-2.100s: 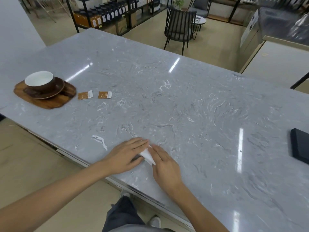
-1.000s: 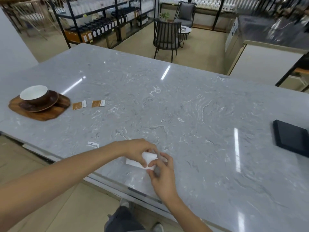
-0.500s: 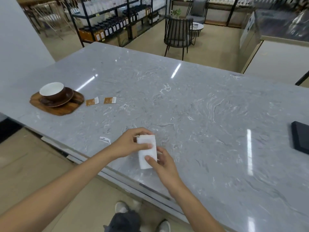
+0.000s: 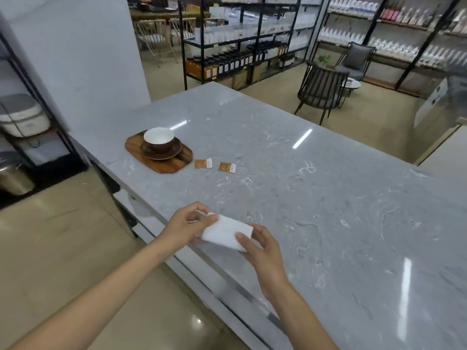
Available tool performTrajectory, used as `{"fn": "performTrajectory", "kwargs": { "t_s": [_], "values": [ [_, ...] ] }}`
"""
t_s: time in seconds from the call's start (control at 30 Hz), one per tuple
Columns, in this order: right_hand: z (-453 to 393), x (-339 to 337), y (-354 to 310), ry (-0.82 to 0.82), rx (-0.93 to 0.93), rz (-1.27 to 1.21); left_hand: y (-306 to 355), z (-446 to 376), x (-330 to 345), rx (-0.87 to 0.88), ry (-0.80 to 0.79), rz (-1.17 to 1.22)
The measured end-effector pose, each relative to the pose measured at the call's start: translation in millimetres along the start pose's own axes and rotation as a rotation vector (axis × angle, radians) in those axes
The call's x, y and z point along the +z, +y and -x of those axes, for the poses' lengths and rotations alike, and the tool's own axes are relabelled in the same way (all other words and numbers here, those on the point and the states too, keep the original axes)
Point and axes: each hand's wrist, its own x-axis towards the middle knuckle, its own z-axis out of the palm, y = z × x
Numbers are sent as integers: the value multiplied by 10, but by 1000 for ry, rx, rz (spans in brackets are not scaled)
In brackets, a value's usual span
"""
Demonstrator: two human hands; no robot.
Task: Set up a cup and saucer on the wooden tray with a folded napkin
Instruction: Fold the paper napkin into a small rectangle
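A white folded napkin is held in the air just above the counter's near edge. My left hand pinches its left end and my right hand grips its right end. Far to the left on the counter lies the wooden tray. On it sits a brown saucer with a brown cup, white inside, standing upright on the saucer.
Two small orange sachets lie on the grey marble counter just right of the tray. Behind the counter stand a dark chair and shelving. Floor lies to the left of the counter's edge.
The napkin was pressed flat on the counter, then lifted with both hands and turned from upright to lying sideways. My view has swung left, so the tray now appears nearer the middle.
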Motion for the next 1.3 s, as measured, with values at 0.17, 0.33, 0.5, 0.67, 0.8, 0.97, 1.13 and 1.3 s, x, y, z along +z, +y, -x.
{"fn": "performTrajectory", "kwargs": {
  "t_s": [0.17,0.33,0.5,0.67,0.8,0.97,1.13,1.3],
  "values": [
    [-97,624,31,-75,-65,53,-134,204,-713,13,36,60],
    [-133,1323,151,-179,-108,167,-254,358,-1341,94,198,17],
    [-238,1938,337,-234,-116,225,-372,540,-1869,119,352,13],
    [-406,2454,536,-287,-48,225,-483,615,-2354,45,437,13],
    [-582,2843,678,-310,5,246,-566,600,-2740,-28,499,92],
    [-943,3355,755,-363,3,264,-636,364,-3238,-68,547,177],
    [-1473,3876,793,-364,7,258,-588,-161,-3818,-45,557,165],
    [-1994,4305,719,-281,-5,213,-416,-852,-4308,-49,513,114]
  ]
}}
